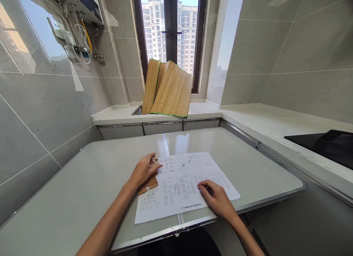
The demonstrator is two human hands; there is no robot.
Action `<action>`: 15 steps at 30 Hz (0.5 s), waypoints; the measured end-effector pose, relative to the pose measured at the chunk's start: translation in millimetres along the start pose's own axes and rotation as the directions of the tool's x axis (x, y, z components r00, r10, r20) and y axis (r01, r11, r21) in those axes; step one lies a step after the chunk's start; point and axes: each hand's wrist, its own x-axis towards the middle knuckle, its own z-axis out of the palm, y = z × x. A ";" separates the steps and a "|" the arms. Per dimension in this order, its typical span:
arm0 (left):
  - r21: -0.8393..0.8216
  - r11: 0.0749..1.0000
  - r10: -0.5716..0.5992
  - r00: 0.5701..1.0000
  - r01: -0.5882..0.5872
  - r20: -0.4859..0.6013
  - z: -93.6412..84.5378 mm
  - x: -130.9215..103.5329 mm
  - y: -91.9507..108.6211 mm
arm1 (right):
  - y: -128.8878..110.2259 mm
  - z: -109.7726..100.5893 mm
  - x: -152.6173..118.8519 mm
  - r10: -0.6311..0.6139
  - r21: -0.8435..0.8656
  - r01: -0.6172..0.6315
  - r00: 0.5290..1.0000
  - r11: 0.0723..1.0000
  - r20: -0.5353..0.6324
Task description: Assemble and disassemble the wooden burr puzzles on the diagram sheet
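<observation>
— Where the desk (71, 182) comes nearest the body, what lies on it?

— A printed sheet (182, 197), flat across the pale center strip, with a bold line of print along its near edge and small diagrams over most of the rest.

— State of the right grip?

— Right hand (216, 198) at the sheet's right side: fingers curled, thumb and index finger narrowly set. No object visible between them; cannot tell whether paper is pinched.

— And the left?

— Left hand (145, 170) lies over a brown wooden piece (149, 184) at the sheet's left margin, thumb and fingertips around its far end. Grip partly hidden; cannot tell how firmly it closes. A pale spot at the piece's near end is too small to identify.

— Handling estimate?

— Wood: probably light, stiff, fairly smooth, not fragile. Best hold: opposite long edges, thumb against fingers. Paper: very light, limp, easily creased and apt to slide on the glossy top; take it by a corner or press it flat.

— Beyond the desk?

— A white ledge (204, 108), with a dark glossy panel (328, 147) set on its right run. At the back, a folded bamboo mat (173, 90) with green edging leans upright before the dark-framed window (171, 46); tall buildings (154, 26) outside.
</observation>
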 end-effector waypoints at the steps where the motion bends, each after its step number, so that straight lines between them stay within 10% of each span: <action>1: -0.037 0.997 0.071 0.996 -0.069 0.053 5.6 -4.4 17.0 | -0.1 0.0 -0.2 -0.002 0.001 0.002 1.000 1.000 0.000; 7: -0.167 0.955 0.285 0.921 -0.247 0.266 50.3 -27.3 89.2 | 0.2 0.1 0.8 -0.008 0.010 0.008 1.000 1.000 0.015; 15: -0.279 0.910 0.382 0.884 -0.308 0.270 70.0 -31.7 103.7 | -6.3 -1.6 -0.3 -0.080 -0.005 0.080 0.994 0.997 0.078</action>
